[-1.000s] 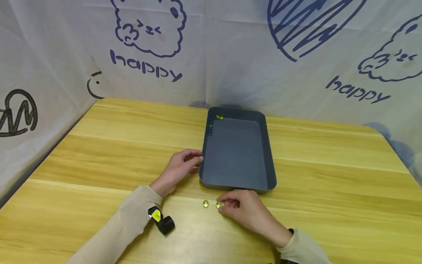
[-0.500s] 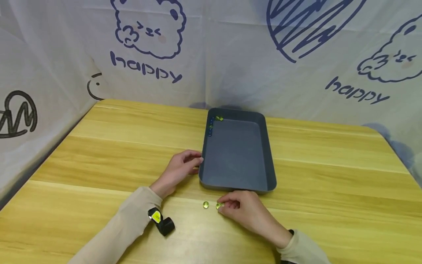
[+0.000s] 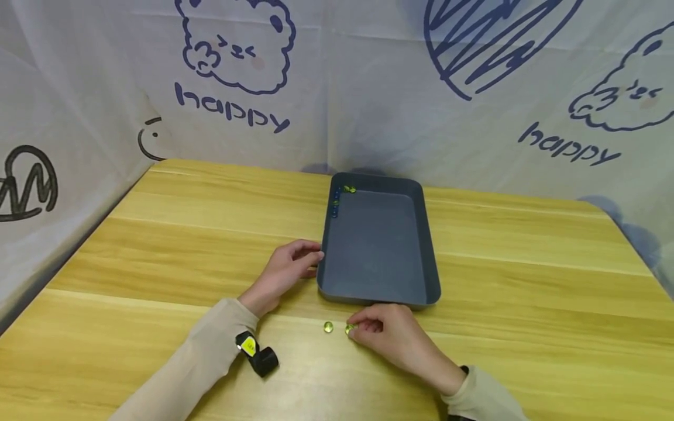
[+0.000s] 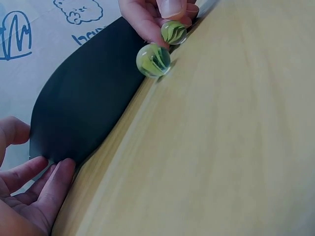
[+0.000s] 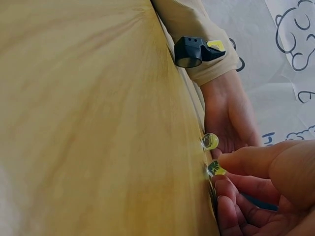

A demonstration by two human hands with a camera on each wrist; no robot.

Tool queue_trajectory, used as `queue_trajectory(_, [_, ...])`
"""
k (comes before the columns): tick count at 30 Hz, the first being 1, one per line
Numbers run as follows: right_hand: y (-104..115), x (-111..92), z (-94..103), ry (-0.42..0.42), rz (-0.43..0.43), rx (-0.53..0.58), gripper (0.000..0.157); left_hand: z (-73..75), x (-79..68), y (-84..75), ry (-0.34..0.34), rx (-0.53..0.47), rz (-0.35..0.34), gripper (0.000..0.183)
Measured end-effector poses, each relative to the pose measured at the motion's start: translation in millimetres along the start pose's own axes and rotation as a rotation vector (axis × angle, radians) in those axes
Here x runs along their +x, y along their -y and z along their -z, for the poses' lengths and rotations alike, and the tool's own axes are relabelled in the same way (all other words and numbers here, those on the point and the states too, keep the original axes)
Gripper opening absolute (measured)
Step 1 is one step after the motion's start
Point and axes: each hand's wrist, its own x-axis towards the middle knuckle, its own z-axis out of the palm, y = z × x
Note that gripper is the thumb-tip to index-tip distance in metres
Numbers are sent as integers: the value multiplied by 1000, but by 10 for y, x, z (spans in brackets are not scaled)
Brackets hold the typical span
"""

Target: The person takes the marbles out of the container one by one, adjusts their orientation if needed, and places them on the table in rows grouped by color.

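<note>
At the front edge of a dark grey tray [image 3: 376, 240], my right hand [image 3: 395, 336] pinches a clear marble with green swirls [image 4: 174, 32] between thumb and fingertips, low over the table. Just left of it in the head view, another green-swirled marble [image 3: 329, 327] lies on the table. My left hand [image 3: 288, 269] rests its fingertips against the tray's left side near the front corner. In the left wrist view, the left fingers [image 4: 56, 184] touch the tray's outer wall. Inside the tray, several blue marbles [image 3: 334, 210] and green marbles [image 3: 350, 189] line the far left corner.
The tray stands on a wood-grain table [image 3: 184, 234]. Behind it hangs a white cloth [image 3: 368, 105] with blue drawings. A black wrist camera [image 3: 260, 356] is strapped over the left sleeve.
The right hand keeps its pinch on the marble, almost in place. The left hand stays at the tray's side. The view shifts slightly.
</note>
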Motion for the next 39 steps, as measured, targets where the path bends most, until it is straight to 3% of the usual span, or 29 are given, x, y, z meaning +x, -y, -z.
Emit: queue_trajectory(39, [-7,10,-3,-17,-25,12,5,-8,5,9,-4,-2,-10,31])
